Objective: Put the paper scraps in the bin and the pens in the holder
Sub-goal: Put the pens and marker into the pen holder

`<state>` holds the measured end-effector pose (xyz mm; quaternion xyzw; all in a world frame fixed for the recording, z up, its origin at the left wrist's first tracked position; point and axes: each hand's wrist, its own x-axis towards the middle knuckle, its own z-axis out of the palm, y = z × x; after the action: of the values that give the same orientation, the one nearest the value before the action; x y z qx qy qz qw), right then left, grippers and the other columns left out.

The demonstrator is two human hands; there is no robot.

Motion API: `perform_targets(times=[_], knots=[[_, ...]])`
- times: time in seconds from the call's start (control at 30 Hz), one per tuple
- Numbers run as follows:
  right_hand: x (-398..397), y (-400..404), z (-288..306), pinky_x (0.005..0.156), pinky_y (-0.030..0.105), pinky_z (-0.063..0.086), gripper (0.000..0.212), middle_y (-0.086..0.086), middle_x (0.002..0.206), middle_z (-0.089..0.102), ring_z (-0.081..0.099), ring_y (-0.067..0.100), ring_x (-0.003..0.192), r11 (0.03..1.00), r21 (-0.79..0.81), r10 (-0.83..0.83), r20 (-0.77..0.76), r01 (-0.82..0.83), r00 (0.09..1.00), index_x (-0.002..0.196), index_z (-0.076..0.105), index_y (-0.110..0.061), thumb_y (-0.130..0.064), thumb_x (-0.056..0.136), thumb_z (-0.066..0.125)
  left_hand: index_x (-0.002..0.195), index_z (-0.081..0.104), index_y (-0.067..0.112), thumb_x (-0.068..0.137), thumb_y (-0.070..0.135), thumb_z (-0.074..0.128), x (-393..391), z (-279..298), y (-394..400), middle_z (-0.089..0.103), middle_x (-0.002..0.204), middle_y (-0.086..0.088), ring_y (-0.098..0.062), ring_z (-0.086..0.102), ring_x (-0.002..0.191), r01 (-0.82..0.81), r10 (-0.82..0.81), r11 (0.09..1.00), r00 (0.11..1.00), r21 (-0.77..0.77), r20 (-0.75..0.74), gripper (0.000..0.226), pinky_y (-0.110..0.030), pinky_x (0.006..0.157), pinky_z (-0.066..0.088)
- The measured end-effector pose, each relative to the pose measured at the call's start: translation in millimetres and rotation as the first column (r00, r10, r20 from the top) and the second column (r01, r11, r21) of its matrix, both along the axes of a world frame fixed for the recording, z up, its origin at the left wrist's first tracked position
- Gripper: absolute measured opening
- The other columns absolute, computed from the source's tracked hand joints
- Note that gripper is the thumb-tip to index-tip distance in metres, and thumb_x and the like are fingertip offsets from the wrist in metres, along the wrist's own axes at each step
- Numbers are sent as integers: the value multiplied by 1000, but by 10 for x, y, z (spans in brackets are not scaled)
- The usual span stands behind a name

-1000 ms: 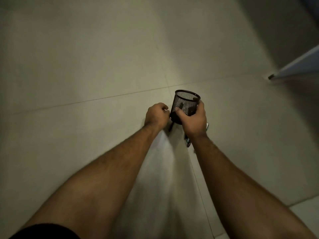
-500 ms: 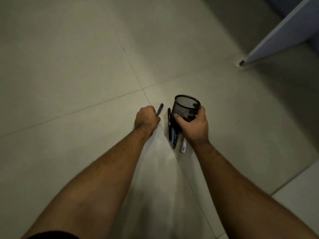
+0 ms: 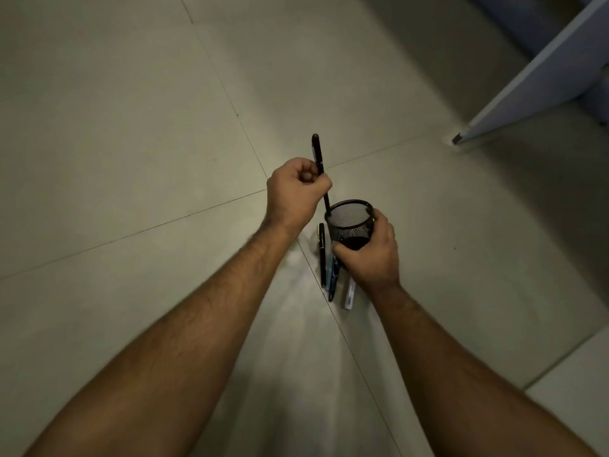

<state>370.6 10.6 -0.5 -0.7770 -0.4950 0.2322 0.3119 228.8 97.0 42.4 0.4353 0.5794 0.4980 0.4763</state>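
Pen at the holder's rim, over a tiled floor (image 3: 131, 127).

Right hand (image 3: 370, 255) grips the mesh holder (image 3: 350, 222); left hand (image 3: 295, 192) is clenched on a black pen (image 3: 318, 156), tip at the rim. Three pens (image 3: 322, 255) lie on the floor beside the holder.

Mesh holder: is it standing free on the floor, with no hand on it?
No: the right hand grips the mesh holder around its side.

Black pen (image 3: 318, 158) mid-shaft hidden in left hand (image 3: 294, 192), tip hidden at mesh holder (image 3: 350, 222) rim; holder base covered by right hand (image 3: 370, 255); floor pens (image 3: 331, 275) partly under that hand, count unclear; white panel (image 3: 540, 74) cut off at frame's right edge.
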Motion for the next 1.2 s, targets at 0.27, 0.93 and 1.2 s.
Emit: perform_targets(times=[0.27,0.93,1.2], knots=[[-28,53,54,93,38,54,85,-10,123,57,59,11,112,999,39,0,-118,5,993,132,43,-31,-46,58,82,74,69,41,66,37,72,156,-341,-270,62,102,11,-11,59,103,110,-130,991,925,-77,-357,9,-36,95,46],[244,-155,-24,97,35,53,85,-9,126,57,59,12,114,996,41,-66,-180,74,981,131,43,-33,-44,57,82,94,70,12,78,28,73,338,-609,-400,70,90,-6,-23,61,76,33,-349,895,671,-445,-654,23,-27,64,46],[152,-52,18,97,37,52,86,-5,125,57,58,16,114,993,26,-110,-88,112,990,133,45,-27,-44,57,81,78,66,19,72,15,72,102,-99,-40,55,58,13,-2,51,54,-169,141,979,966,-114,-217,9,-16,57,44]])
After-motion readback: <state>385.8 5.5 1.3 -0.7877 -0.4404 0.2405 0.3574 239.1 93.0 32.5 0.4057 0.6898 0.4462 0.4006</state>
